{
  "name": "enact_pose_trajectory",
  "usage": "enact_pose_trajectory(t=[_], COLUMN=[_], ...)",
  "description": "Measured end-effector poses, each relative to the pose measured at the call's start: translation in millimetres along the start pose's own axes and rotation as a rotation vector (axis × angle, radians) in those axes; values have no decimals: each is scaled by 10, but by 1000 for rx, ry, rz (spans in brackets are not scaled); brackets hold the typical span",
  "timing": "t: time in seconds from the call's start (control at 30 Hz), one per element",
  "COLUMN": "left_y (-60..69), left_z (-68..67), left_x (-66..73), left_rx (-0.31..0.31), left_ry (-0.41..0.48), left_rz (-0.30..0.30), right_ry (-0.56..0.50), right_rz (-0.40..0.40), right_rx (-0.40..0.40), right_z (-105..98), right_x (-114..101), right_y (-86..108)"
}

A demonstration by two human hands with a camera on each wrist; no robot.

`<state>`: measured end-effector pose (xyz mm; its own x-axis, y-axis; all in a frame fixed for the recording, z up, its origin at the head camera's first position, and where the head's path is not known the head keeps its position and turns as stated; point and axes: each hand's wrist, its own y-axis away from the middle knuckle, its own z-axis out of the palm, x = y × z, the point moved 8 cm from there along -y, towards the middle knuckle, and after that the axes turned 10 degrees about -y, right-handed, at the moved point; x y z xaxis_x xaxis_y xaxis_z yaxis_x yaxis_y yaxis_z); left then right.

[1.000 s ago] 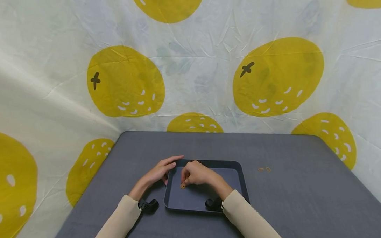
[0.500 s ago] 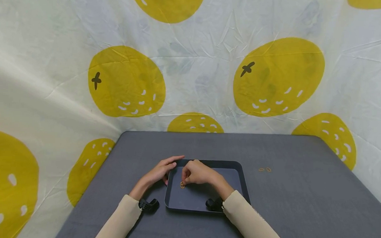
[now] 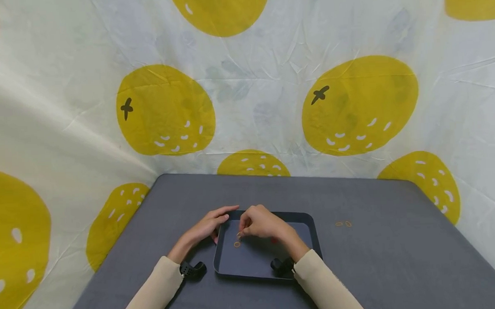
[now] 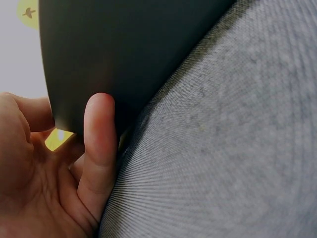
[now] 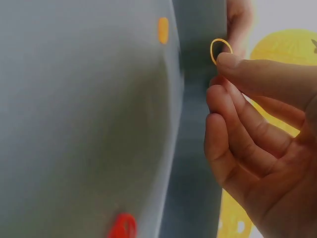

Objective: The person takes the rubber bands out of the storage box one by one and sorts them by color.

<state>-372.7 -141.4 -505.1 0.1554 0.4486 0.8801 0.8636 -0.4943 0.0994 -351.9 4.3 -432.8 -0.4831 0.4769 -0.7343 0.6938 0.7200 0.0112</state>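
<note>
Your spread left hand (image 3: 206, 227) seemingly steadied the tray's (image 3: 256, 277) far-left corner while your right hand (image 3: 263, 221) pinched an orange ring (image 5: 211, 52).

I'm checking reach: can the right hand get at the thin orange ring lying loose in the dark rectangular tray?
Probably yes: the right hand is close to that thin orange ring, and nothing seems to cover it. The hand pinches a second orange ring, though, which could hamper it.
</note>
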Motion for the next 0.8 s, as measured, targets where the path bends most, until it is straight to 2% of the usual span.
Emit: enact_pose_trajectory(t=[0.27, 0.53, 0.8], left_y=[28, 29, 30], left_z=[-1, 0, 5], left_x=[-2, 7, 8], left_rx=[-6, 3, 5], left_ry=[1, -4, 4], left_rz=[0, -8, -8], right_ry=[-39, -34, -37], right_rz=[-13, -25, -14], right_rx=[56, 126, 175], right_z=[-269, -596, -847], right_x=[-22, -40, 13], right_y=[171, 374, 636])
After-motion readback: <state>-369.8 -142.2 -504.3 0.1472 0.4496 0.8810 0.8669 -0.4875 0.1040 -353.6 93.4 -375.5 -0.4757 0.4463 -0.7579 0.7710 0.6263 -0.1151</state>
